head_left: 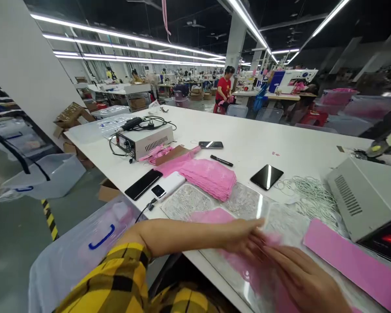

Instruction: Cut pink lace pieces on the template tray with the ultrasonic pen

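Left hand (pixel 247 237) lies flat, fingers extended, on a pink fabric piece (pixel 247 265) at the near edge of the white tabletop (pixel 254 134). Right hand (pixel 308 282) sits just beside it, also spread and pressing on the same fabric, fingers blurred; neither hand is closed around anything. The fabric lies on a shiny metal plate (pixel 247 202) in front of the person. A yellow plaid sleeve (pixel 117 278) covers the left upper arm.

Behind the plate: a stack of pink fabric pieces (pixel 210 176), a white power bank (pixel 167 184) beside a black phone (pixel 143 184). Further back, a grey control box (pixel 143 141) with cables, a second phone (pixel 210 144), a black marker (pixel 221 161). A dark phone (pixel 266 176) lies right of the stack, near a heap of white elastic loops (pixel 309 195). A grey machine (pixel 365 198) stands at far right, a pink strip (pixel 352 261) lying just in front of it. Clear plastic bin (pixel 84 248) with a blue handle sits below the tabletop on the left. A person in a red shirt (pixel 224 89) stands far back among other workstations.
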A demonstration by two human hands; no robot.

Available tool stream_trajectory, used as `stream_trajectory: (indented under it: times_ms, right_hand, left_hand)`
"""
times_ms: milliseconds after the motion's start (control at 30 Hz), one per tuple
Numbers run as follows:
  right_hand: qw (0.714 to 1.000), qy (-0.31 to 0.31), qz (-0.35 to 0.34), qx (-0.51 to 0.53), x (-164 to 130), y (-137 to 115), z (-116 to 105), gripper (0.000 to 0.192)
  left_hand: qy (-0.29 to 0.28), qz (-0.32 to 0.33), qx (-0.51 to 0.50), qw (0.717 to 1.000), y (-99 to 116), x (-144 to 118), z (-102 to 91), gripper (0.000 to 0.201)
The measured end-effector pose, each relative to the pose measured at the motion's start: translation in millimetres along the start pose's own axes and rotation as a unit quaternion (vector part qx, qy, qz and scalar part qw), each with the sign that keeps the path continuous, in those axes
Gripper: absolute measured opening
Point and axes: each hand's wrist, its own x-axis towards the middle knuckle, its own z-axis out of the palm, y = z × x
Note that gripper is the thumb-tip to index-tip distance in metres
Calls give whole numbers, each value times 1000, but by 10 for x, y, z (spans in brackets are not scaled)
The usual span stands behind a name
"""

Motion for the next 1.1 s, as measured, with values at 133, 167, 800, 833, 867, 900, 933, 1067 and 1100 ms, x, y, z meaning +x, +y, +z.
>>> stream_trajectory:
  times_ms: [133,167,800,833,867,900,933,1067,1100]
  right_hand:
    - [995,-74,48,49,333,-274,111,38]
    - [992,-74,80,61,341,-269,95,35]
    - [876,-187,444,13,-51,36,-113,18]
    - [875,-186,446,20,-23,31,-109,18]
    - [873,-187,450,28,7,27,-100,18]
    - [869,-190,455,38,40,24,-87,18]
    - [865,-195,460,50,75,23,-69,19]
    - [845,-227,476,92,222,37,15,20]
    - [841,-233,478,100,260,42,30,21]
  left_hand:
    - [-28,-85,-264,960,-307,-224,-50,34]
    - [-37,-100,-313,944,-375,-265,-42,30]
    - [-50,-192,-516,833,-661,-519,-102,23]
    - [-50,-196,-518,831,-679,-546,-115,24]
    - [-50,-200,-520,829,-698,-573,-131,25]
    - [-50,-205,-522,827,-718,-598,-148,26]
    - [-51,-209,-524,824,-739,-622,-167,27]
    - [-44,-225,-531,816,-823,-707,-231,30]
    - [-42,-230,-532,814,-843,-724,-237,31]
